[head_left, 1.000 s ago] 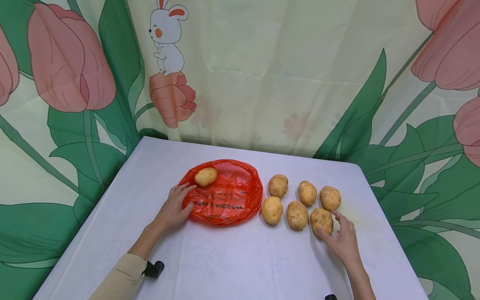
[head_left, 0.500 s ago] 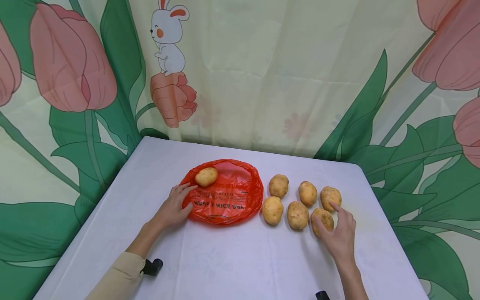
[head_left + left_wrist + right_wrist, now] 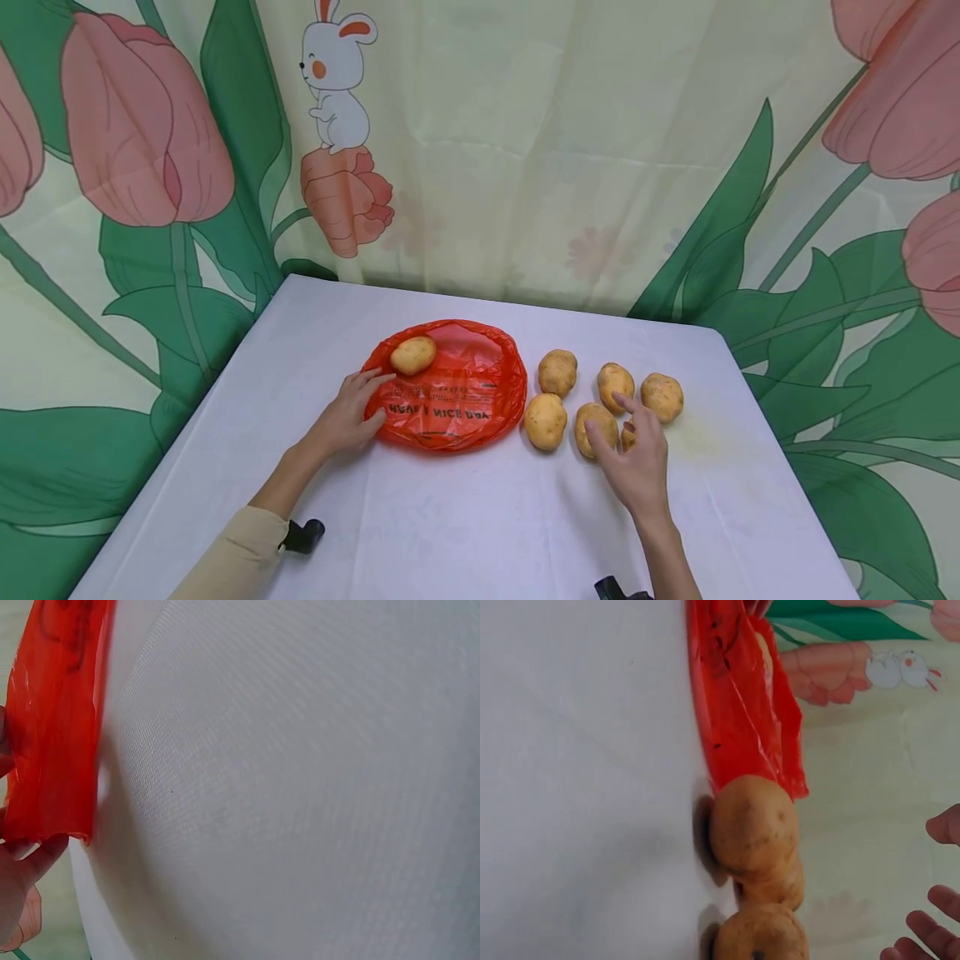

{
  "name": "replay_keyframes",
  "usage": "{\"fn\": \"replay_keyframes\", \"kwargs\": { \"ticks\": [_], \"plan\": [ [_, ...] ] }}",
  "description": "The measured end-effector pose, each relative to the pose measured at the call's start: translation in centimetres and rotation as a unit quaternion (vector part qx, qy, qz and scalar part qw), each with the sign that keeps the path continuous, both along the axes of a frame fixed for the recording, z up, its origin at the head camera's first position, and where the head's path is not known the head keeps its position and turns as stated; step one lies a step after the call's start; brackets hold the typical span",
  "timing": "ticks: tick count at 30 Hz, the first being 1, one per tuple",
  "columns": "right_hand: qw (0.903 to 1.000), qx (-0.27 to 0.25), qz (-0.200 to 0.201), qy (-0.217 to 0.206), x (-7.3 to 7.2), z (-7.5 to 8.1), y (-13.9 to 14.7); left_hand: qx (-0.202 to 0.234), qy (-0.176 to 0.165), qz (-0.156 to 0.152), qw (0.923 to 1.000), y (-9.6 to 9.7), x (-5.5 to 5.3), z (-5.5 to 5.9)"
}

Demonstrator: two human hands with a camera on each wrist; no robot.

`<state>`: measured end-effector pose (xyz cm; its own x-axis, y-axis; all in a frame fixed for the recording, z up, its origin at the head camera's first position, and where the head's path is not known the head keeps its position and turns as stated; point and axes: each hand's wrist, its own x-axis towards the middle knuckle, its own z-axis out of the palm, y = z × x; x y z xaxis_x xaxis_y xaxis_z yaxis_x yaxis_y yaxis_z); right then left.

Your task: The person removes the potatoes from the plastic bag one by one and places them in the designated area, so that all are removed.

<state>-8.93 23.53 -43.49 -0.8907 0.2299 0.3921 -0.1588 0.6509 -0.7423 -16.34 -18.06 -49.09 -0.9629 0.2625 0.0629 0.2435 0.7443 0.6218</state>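
A red plastic bag (image 3: pixel 442 425) with printed lettering lies spread open on the table, with one potato (image 3: pixel 413 355) near its far left rim. My left hand (image 3: pixel 352 414) holds the bag's left rim, its fingers hooked over the edge; the left wrist view shows fingertips at the rim. My right hand (image 3: pixel 637 467) hovers with spread fingers over the near row of potatoes, nothing in its grasp. Below it are a potato (image 3: pixel 592 414) by the thumb and another potato (image 3: pixel 628 437), mostly hidden by the hand. In the right wrist view, the fingers (image 3: pixel 930 930) stand apart from the potatoes.
More potatoes lie right of the bag: a near-left potato (image 3: pixel 545 422), a back-left potato (image 3: pixel 557 372), a back-middle potato (image 3: pixel 615 383) and a back-right potato (image 3: pixel 662 397). A white cloth covers the table (image 3: pixel 465 525). Behind hangs a flower-patterned curtain (image 3: pixel 525 167).
My right hand has moved left from the near-right potato, leaving it on the table, and is now over the middle of the near row. The left hand and bag have stayed put.
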Motion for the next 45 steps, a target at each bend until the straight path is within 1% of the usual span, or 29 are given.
{"fn": "replay_keyframes", "kwargs": {
  "ticks": [7,13,17,19,25,31,37,45],
  "plan": [
    [0.9991,-0.031,0.028,-0.01,-0.6,-0.1,-2.7,0.005,0.005,-0.003,1.0,0.0,0.2,-0.2],
    [0.9968,-0.053,0.05,-0.034,-1.3,-0.7,-5.1,0.008,0.014,-0.008,0.9998,0.0,0.2,-0.3],
    [0.9939,-0.068,0.073,-0.047,-1.8,-0.9,-6.8,0.01,0.018,-0.009,0.9998,0.0,0.2,-0.4],
    [0.993,-0.065,0.081,-0.057,-1.9,-0.9,-7.7,0.01,0.018,-0.009,0.9997,0.0,0.3,-0.4],
    [0.99,-0.06,0.114,-0.057,-2.5,-0.8,-9.8,0.012,0.016,-0.007,0.9998,0.0,0.3,-0.3],
    [0.9851,-0.071,0.144,-0.061,-3.0,-0.9,-11.3,0.012,0.013,-0.006,0.9998,0.1,0.3,-0.3],
    [0.9805,-0.08,0.166,-0.07,-3.4,-1.2,-12.4,0.011,0.013,-0.005,0.9998,0.1,0.3,-0.3],
    [0.9739,-0.085,0.187,-0.097,-4.1,-1.6,-13.7,0.012,0.019,-0.008,0.9997,0.0,0.4,-0.3]
  ]
}}
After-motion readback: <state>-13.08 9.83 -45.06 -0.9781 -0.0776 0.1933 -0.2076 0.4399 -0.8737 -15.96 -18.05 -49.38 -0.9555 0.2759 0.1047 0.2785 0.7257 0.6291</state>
